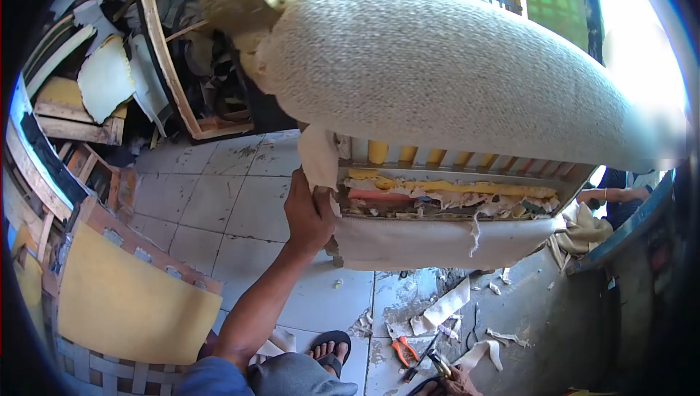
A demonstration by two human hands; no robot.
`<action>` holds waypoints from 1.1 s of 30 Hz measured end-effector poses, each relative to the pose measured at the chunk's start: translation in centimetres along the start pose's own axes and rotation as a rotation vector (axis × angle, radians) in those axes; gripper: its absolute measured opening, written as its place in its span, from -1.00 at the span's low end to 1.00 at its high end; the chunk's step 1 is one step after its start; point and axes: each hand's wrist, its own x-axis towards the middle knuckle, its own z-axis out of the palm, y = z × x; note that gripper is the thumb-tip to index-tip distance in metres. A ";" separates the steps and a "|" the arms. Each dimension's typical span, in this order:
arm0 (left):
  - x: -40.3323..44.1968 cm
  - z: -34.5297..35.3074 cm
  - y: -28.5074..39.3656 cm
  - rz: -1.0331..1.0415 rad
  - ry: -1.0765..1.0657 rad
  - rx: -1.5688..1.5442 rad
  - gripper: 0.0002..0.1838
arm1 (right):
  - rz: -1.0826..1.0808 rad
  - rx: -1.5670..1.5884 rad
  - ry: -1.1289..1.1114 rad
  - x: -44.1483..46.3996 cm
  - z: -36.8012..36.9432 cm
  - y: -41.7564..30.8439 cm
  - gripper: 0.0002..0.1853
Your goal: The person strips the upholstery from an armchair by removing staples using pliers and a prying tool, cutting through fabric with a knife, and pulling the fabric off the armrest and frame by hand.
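Note:
My left hand (310,214) reaches forward, its fingers closed around a loose cream fabric flap (319,157) at the left corner of a stripped sofa frame (452,161). Above it rests a thick cushion part in beige textured fabric (452,68). Torn yellow foam (452,186) and ragged padding show along the frame's opening, over a cream fabric panel (445,243). Low at the bottom edge, my right hand (463,383) is partly cut off and closed on a metal tool (440,363) whose kind I cannot make out. Orange-handled pliers (402,351) lie on the floor beside it.
Fabric scraps (443,307) litter the floor. At left stand a yellow foam-covered seat piece (135,297) with webbing and stacked wooden frames (157,53). Another person's arm (612,195) shows at right, near a crumpled tan cloth (583,228). My sandalled foot (332,351) is below.

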 end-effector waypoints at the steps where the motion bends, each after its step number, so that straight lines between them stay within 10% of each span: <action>1: -0.1 -0.3 -0.1 -0.004 -0.007 -0.009 -0.70 | -0.058 -0.081 -0.025 0.3 0.2 -0.4 -0.62; 7: 0.0 -0.1 -0.6 0.041 0.041 -0.042 -0.69 | 0.016 -0.355 -0.247 -3.7 2.1 -40.5 -0.57; 12: -0.6 0.7 -1.2 0.017 0.074 -0.079 -0.69 | -0.302 -0.015 -0.373 -0.6 6.8 -54.4 -0.40; 24: 0.1 0.7 -0.6 0.060 0.124 -0.118 -0.71 | -0.162 0.903 -0.772 3.5 6.9 -61.9 -0.27; 33: -0.5 1.2 -0.8 0.041 0.151 -0.139 -0.74 | -0.116 0.742 -0.739 2.9 5.2 -64.5 -0.16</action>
